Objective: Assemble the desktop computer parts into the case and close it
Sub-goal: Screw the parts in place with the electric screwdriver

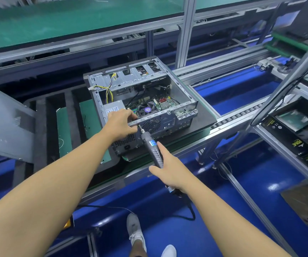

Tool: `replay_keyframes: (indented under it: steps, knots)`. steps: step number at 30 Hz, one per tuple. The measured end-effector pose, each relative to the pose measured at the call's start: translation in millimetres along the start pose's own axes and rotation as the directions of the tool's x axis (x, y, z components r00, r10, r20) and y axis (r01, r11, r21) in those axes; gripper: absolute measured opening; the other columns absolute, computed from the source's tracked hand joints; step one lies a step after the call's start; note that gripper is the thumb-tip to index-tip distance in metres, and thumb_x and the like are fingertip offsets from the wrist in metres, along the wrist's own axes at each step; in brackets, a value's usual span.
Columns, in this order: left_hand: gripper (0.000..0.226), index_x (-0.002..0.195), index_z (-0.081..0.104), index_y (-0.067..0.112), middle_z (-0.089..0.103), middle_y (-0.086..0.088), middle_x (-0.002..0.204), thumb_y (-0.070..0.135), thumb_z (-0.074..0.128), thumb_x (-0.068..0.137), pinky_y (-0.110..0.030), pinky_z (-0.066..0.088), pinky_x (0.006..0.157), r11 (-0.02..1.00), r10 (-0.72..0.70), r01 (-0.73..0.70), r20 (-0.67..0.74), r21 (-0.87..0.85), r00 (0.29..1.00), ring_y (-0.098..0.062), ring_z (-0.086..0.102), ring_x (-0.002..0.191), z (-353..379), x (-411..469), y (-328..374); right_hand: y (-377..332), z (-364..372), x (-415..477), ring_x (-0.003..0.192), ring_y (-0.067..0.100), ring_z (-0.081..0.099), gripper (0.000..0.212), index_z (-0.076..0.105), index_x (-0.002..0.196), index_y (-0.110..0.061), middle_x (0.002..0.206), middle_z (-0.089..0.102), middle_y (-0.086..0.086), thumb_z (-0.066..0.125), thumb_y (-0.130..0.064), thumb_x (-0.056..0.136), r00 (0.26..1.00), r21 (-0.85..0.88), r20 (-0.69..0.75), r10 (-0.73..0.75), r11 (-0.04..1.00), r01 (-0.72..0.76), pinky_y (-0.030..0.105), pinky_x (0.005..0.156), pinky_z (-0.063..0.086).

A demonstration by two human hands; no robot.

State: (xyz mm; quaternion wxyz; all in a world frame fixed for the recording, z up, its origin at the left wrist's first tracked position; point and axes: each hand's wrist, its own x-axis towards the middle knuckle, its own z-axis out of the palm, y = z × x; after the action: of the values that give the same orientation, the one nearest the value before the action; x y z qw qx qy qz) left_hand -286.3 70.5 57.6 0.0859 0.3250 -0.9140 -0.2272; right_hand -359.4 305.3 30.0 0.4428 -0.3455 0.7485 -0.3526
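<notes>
An open grey computer case (182, 93) lies on its side on a black tray (205, 117), showing the motherboard (163, 103), a CPU fan (147, 108), the power supply (113, 107) and yellow-black cables (109, 89). My left hand (119, 125) grips the case's near rear edge beside the power supply, thumb and fingers close to the driver's bit. My right hand (168, 169) holds an electric screwdriver (152, 147) whose tip touches the case's rear panel next to the vent grille.
A loose grey side panel (5, 121) leans at the left. Green mats (64, 130) lie in a black foam fixture beside the case. A roller conveyor (242, 112) runs to the right. Boxes (297, 132) sit on a right-hand shelf. The screwdriver's cord (190, 210) hangs over the blue floor.
</notes>
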Motion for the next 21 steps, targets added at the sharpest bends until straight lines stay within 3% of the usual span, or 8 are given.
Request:
replay_keyframes:
  steps: [8,12,15,17,19,21]
  knots:
    - [0.026,0.103,0.065,0.024,0.066,0.005,0.105,0.042,0.071,0.085,-0.043,0.034,0.104,0.999,0.033,-0.031,-0.06,0.042,0.998,-0.019,0.058,0.103,8,4,-6,14,-24,-13,0.052,0.012,0.056,0.059,0.04,0.146,-0.038,0.076,0.062,0.002,0.06,-0.022,0.093,0.997,0.143,-0.066,0.047,0.989,-0.037,0.03,0.048,0.052]
    - [0.024,0.101,0.064,0.025,0.065,0.003,0.104,0.041,0.072,0.085,-0.048,0.037,0.104,1.0,0.018,-0.017,-0.058,0.016,0.998,-0.022,0.057,0.102,10,5,-8,16,-26,-18,0.053,0.013,0.057,0.063,0.039,0.146,-0.046,0.063,0.062,-0.003,0.063,-0.026,0.092,0.998,0.184,-0.058,0.024,0.983,-0.013,0.029,0.05,0.052]
    - [0.032,0.114,0.064,0.023,0.065,0.002,0.115,0.041,0.069,0.089,-0.046,0.037,0.106,0.998,0.036,-0.035,-0.012,0.055,0.999,-0.022,0.058,0.109,7,4,-6,15,-24,-20,0.057,0.012,0.059,0.07,0.033,0.146,-0.055,0.065,0.065,-0.004,0.065,-0.028,0.09,0.998,0.174,-0.035,-0.046,0.983,0.051,0.028,0.052,0.054]
    - [0.049,0.134,0.055,0.023,0.058,0.001,0.136,0.041,0.068,0.09,-0.046,0.031,0.112,0.994,0.066,-0.067,0.014,0.084,0.998,-0.022,0.052,0.126,3,-2,-5,10,-20,-19,0.058,0.015,0.059,0.07,0.036,0.144,-0.056,0.068,0.066,-0.001,0.066,-0.029,0.086,0.995,0.202,-0.031,-0.099,0.974,0.103,0.031,0.053,0.054]
    - [0.061,0.146,0.044,0.022,0.046,0.004,0.15,0.038,0.067,0.092,-0.045,0.021,0.117,0.997,0.076,-0.075,-0.05,0.021,0.996,-0.017,0.038,0.14,-8,-13,-12,2,-15,-13,0.057,0.019,0.058,0.067,0.042,0.139,-0.053,0.069,0.065,0.003,0.068,-0.034,0.081,0.992,0.247,-0.029,-0.126,0.96,0.129,0.034,0.053,0.054]
    - [0.053,0.144,0.047,0.022,0.046,0.007,0.15,0.031,0.062,0.094,-0.042,0.02,0.116,0.998,0.048,-0.057,-0.203,-0.037,0.978,-0.014,0.037,0.141,-24,-25,-30,-7,-8,-3,0.057,0.024,0.056,0.056,0.051,0.13,-0.045,0.07,0.064,0.007,0.07,-0.037,0.078,0.99,0.288,-0.017,-0.142,0.947,0.141,0.039,0.056,0.054]
